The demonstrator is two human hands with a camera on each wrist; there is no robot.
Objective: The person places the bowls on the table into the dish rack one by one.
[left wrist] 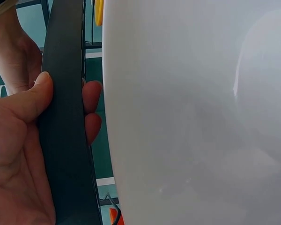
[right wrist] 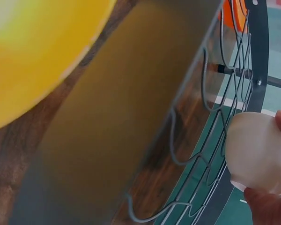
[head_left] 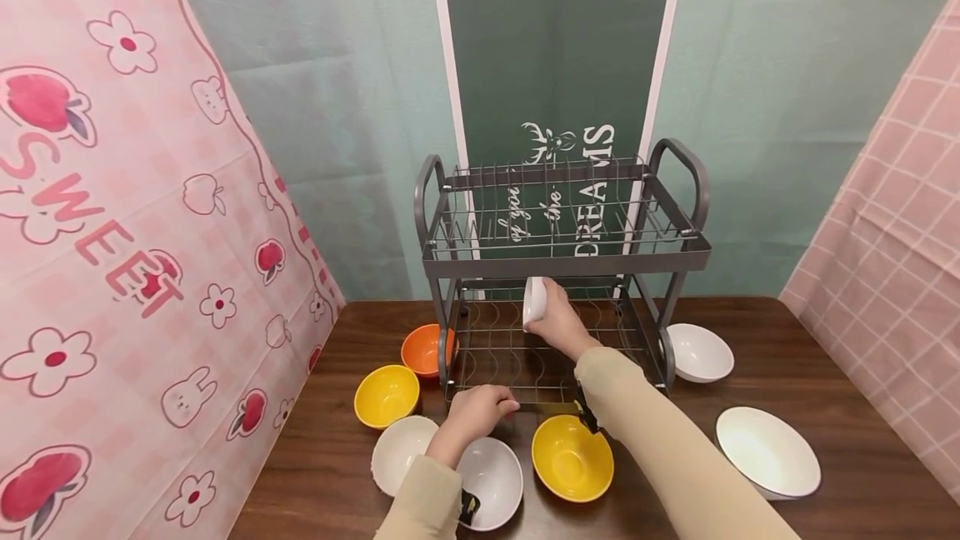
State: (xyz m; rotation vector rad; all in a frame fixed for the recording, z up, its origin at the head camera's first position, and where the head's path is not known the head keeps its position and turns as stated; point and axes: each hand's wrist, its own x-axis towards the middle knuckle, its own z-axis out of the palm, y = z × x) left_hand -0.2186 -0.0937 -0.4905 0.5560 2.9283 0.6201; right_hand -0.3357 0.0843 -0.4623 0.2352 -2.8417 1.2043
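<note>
A two-tier dark grey dish rack (head_left: 566,263) stands on the table. My right hand (head_left: 558,319) holds a small white bowl (head_left: 535,303) on its side at the lower tier, under the upper shelf. In the right wrist view that bowl (right wrist: 255,152) is close to the wavy wires, with finger and thumb at its edges; contact with the wires is unclear. My left hand (head_left: 476,415) grips the lower tier's front rail. The left wrist view shows its thumb on one side of the rail (left wrist: 65,117) and fingertips on the other.
Left of the rack are an orange bowl (head_left: 422,350) and a yellow bowl (head_left: 387,397). In front lie two white bowls (head_left: 397,452) (head_left: 495,482) and another yellow bowl (head_left: 572,461). A white bowl (head_left: 701,353) and a larger white dish (head_left: 768,450) lie to the right.
</note>
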